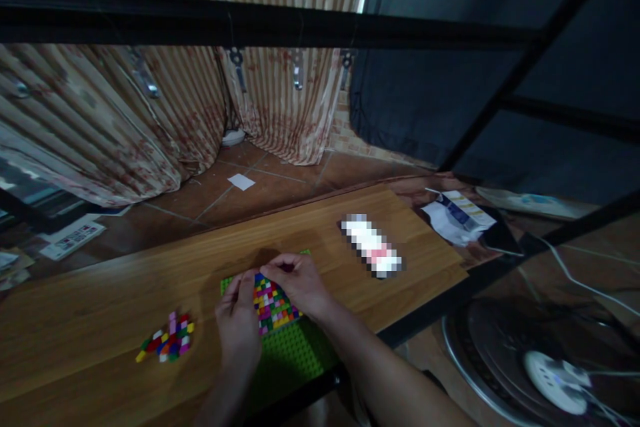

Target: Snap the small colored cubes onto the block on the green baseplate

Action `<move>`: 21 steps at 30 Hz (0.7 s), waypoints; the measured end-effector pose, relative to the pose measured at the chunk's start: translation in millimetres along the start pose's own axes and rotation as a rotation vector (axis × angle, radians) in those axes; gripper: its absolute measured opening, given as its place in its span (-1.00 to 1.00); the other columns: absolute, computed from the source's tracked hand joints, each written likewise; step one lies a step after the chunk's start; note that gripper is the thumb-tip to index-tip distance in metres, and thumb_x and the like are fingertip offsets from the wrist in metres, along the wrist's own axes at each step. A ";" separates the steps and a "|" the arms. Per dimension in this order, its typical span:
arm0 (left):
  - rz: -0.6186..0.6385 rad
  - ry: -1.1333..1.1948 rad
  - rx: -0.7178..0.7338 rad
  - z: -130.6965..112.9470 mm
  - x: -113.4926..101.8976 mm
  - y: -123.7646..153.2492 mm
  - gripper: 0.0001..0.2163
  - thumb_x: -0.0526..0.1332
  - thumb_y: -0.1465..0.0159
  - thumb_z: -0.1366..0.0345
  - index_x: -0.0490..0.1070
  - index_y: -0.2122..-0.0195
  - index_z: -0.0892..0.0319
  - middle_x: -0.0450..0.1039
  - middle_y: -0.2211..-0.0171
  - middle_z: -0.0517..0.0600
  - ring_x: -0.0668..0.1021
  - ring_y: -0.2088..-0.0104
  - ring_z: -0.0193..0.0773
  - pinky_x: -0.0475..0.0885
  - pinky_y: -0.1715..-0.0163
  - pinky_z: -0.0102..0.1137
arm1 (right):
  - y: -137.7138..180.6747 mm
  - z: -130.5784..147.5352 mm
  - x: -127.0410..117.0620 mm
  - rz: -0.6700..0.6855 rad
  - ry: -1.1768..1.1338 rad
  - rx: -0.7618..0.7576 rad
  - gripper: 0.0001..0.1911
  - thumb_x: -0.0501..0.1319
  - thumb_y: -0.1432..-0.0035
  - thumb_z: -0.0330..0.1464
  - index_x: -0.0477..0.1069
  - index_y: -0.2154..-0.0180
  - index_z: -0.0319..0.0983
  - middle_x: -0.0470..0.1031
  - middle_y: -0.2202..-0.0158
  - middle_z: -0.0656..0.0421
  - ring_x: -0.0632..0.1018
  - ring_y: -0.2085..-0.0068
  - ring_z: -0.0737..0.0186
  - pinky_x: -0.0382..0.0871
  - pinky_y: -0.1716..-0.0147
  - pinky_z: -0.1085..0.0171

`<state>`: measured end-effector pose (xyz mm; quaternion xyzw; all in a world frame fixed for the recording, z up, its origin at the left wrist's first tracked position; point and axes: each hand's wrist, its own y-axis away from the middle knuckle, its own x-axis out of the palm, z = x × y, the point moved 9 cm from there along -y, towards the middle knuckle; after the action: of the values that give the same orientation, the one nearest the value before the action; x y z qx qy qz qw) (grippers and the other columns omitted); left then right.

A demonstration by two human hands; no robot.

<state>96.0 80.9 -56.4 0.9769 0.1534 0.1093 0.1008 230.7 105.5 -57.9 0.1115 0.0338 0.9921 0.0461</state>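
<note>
The green baseplate (pixel 295 353) lies flat on the tabletop (pixel 125 293), its near end overhanging the front edge, long axis running away from the person; a downward press there could tip it. Both hands, left (pixel 237 320) and right (pixel 297 283), pinch small bricks on its coloured mosaic (pixel 273 307). Left of the baseplate, the loose brick pile (pixel 167 340) could scatter if knocked.

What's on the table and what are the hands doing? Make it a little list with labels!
Place: long wooden table over a tiled floor
Left hand: rests at the left edge of the patch of small coloured bricks, fingers curled
Right hand: fingertips pinched at the far edge of the same patch
Base: green studded plastic baseplate under the bricks, near part bare
Loose pieces: small pile of coloured bricks, left of the hands, untouched
Also there: blurred white oblong thing, to the right
</note>
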 end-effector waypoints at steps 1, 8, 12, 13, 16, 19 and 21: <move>0.001 0.003 -0.004 0.1 0.4 0.1 -0.76 0.33 -0.01 0.09 0.52 0.41 0.15 0.56 0.43 -0.10 0.57 0.41 -0.26 0.47 0.35 -0.41 | 0.1 -1.3 -0.1 0.000 -0.001 0.008 -0.79 0.39 0.09 -0.19 0.54 0.51 -0.19 0.53 0.55 0.26 0.46 0.52 0.34 0.32 0.45 0.32; -0.034 0.076 -0.060 3.1 -1.0 1.2 -0.74 0.37 0.03 0.09 0.52 0.44 0.16 0.53 0.48 -0.11 0.55 0.46 -0.28 0.47 0.39 -0.40 | 2.3 1.1 0.4 0.011 0.000 0.045 -0.77 0.39 0.08 -0.17 0.53 0.51 -0.21 0.50 0.55 0.27 0.43 0.52 0.36 0.30 0.46 0.33; 0.050 0.099 -0.046 3.6 5.2 0.7 -0.76 0.43 0.06 0.15 0.51 0.44 0.16 0.53 0.48 -0.12 0.56 0.45 -0.28 0.46 0.38 -0.42 | 3.2 3.2 1.0 0.021 0.017 0.045 -0.71 0.37 0.04 -0.12 0.52 0.51 -0.22 0.49 0.56 0.26 0.42 0.53 0.37 0.27 0.47 0.34; 0.054 0.099 -0.040 3.9 5.1 0.3 -0.76 0.43 0.06 0.16 0.51 0.43 0.16 0.53 0.47 -0.12 0.56 0.44 -0.28 0.46 0.38 -0.42 | 3.1 3.1 0.8 0.020 0.022 0.041 -0.70 0.36 0.03 -0.11 0.52 0.51 -0.23 0.50 0.56 0.26 0.42 0.53 0.37 0.27 0.48 0.34; 0.045 0.083 -0.025 4.7 3.2 -1.0 -0.75 0.44 0.07 0.15 0.51 0.43 0.16 0.53 0.47 -0.12 0.56 0.45 -0.28 0.45 0.41 -0.43 | 2.7 2.4 0.1 0.013 0.035 0.017 -0.71 0.37 0.02 -0.11 0.54 0.49 -0.22 0.52 0.54 0.25 0.45 0.51 0.35 0.29 0.46 0.34; 0.062 0.073 -0.025 4.7 4.6 -0.9 -0.75 0.44 0.06 0.15 0.51 0.42 0.16 0.54 0.46 -0.11 0.57 0.44 -0.27 0.46 0.39 -0.42 | 2.1 0.9 -0.4 0.007 0.035 0.008 -0.75 0.37 0.03 -0.15 0.55 0.48 -0.21 0.53 0.53 0.25 0.46 0.50 0.34 0.31 0.45 0.33; 0.068 0.068 -0.029 4.6 5.3 -0.4 -0.75 0.43 0.04 0.13 0.51 0.42 0.15 0.54 0.45 -0.11 0.57 0.43 -0.27 0.46 0.37 -0.41 | 1.9 0.7 0.0 0.011 0.036 0.005 -0.77 0.37 0.02 -0.17 0.55 0.48 -0.21 0.52 0.54 0.25 0.46 0.50 0.34 0.31 0.44 0.33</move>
<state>101.9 82.2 -59.9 0.9757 0.1220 0.1480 0.1061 230.6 103.7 -57.1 0.0937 0.0365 0.9941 0.0397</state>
